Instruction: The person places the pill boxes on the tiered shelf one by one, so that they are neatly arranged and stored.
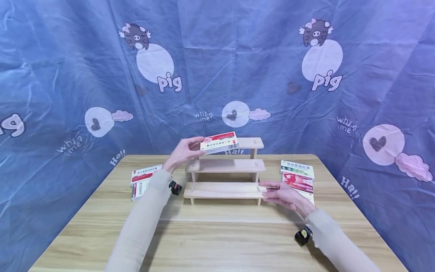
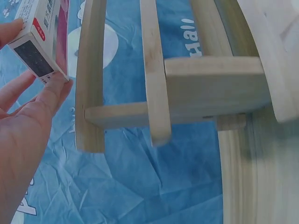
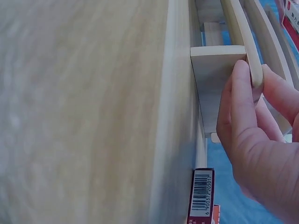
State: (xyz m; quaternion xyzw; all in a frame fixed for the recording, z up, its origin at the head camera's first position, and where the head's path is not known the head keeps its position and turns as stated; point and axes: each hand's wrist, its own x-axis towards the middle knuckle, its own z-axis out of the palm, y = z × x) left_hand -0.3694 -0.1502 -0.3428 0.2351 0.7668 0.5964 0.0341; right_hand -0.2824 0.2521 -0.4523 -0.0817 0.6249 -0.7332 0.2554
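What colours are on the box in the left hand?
The box is mainly red and white, clearest in the head view.

A pale wooden three-step stand (image 1: 225, 165) stands on the wood-grained surface (image 1: 217, 245), before the blue fabric backdrop (image 1: 234, 60). Left of it lie two flat multicoloured cardboard boxes (image 1: 146, 174), one behind the other; right of it, three flat multicoloured cartons (image 1: 299, 183), front to back. A red-and-white rectangular cardboard box (image 1: 220, 143), in the left hand (image 1: 181, 154), is at the top step (image 1: 250, 142).
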